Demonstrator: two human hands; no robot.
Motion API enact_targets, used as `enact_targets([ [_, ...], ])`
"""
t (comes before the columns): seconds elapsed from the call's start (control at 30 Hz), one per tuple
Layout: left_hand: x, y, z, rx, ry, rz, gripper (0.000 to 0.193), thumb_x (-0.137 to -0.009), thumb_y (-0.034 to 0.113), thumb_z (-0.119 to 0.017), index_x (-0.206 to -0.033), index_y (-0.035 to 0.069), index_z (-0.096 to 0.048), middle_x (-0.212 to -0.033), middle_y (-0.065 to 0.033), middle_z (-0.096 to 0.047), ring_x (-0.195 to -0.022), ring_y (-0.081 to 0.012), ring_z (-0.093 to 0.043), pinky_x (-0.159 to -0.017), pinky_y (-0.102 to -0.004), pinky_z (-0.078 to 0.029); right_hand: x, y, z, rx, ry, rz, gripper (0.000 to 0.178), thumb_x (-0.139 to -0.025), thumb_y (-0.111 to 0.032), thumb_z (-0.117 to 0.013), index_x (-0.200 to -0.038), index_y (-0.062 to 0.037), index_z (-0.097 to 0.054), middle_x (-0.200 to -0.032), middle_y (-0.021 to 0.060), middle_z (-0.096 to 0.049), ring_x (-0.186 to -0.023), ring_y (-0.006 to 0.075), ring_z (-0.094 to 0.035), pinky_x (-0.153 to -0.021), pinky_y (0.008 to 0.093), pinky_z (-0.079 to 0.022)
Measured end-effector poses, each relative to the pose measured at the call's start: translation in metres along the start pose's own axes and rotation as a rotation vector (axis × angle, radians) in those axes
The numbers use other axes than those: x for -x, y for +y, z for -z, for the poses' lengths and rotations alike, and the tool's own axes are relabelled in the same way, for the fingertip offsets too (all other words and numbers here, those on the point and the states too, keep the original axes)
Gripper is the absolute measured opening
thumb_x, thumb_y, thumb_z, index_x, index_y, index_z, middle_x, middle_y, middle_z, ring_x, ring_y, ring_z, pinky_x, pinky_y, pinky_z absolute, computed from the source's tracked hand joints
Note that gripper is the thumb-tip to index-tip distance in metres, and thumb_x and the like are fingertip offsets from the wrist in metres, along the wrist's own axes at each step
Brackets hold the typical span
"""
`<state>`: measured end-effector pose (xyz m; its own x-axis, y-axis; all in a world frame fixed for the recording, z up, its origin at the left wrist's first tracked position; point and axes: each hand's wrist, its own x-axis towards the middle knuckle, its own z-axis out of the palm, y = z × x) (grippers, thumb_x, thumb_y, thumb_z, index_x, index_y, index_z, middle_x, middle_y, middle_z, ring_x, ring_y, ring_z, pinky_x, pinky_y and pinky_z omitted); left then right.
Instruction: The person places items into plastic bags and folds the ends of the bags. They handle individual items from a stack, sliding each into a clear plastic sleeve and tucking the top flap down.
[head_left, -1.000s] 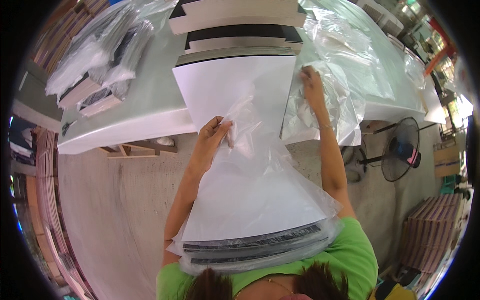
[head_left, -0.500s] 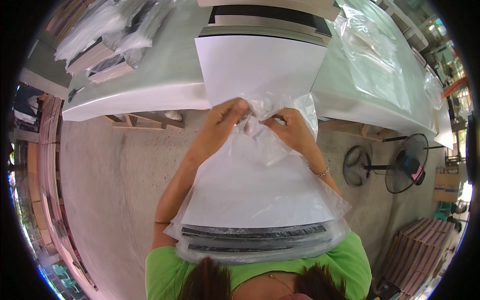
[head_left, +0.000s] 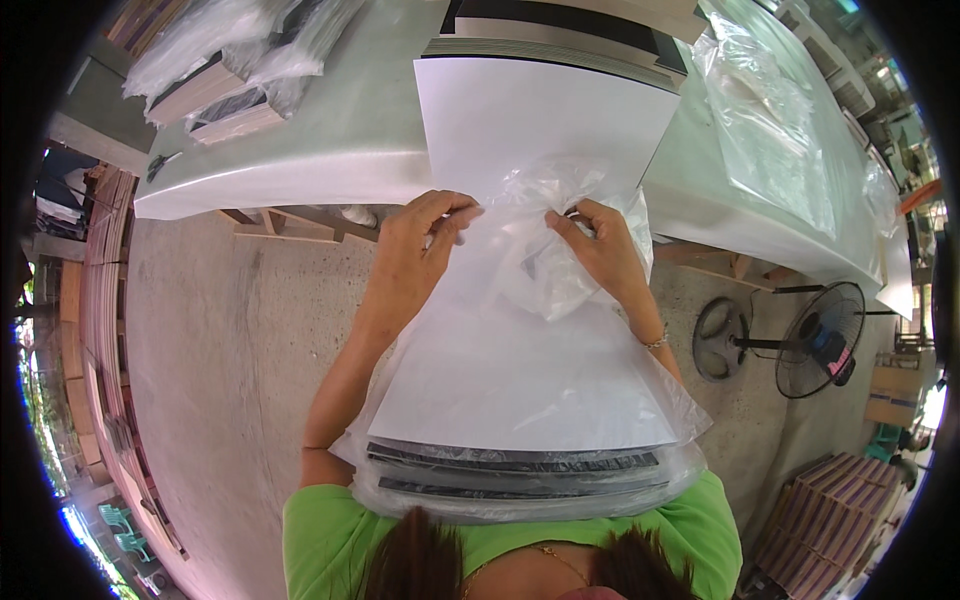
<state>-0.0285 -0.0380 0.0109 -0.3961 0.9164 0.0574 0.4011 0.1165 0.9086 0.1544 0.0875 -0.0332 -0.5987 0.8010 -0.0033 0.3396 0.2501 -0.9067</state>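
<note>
Both bare arms [head_left: 340, 385] reach forward. The left hand [head_left: 412, 245] (its back facing up) has its fingers [head_left: 440, 204] curled over the thumb [head_left: 442, 243]; the right hand [head_left: 606, 250], apart from it, pinches with bent fingers.

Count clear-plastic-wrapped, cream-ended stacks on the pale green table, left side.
2 discernible: the far stack; the near stack, slightly right, closer to the table's front edge. More may be hidden under the crinkled plastic.
</note>
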Motion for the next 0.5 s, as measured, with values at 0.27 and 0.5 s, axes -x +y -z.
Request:
enact_targets([
  [0.27,-0.004,-0.022,0.002,0.041,0.025,0.057,0.016,-0.085,0.013,-0.059,-0.089,-0.001,-0.065,-0.076,-0.0039,-0.063,-0.066,-0.0092,-0.053,-0.061,-0.0220,-0.042,0.003,0.020,0.016,-0.073,-0.117,0.017,0.023,-0.084,-0.021,-0.061,-0.094,-0.0017,-0.055,-0.085,0.0024,-0.060,-0.081,0.0126,-0.053,-0.076,0.0227,-0.040],
  [0.5,0.001,-0.042,-0.003,0.374,-0.089,0.211,0.018,-0.083,0.018,-0.063,-0.086,0.000,-0.067,-0.071,-0.0028,-0.061,-0.065,-0.0088,-0.055,-0.059,-0.0226,-0.044,0.010,0.028,0.019,-1.032,-0.049,0.087,0.017,-0.090,-0.020,-0.054,-0.081,-0.0073,-0.048,-0.073,-0.0001,-0.052,-0.063,0.0087,-0.048,-0.063,0.0212,-0.042],
])
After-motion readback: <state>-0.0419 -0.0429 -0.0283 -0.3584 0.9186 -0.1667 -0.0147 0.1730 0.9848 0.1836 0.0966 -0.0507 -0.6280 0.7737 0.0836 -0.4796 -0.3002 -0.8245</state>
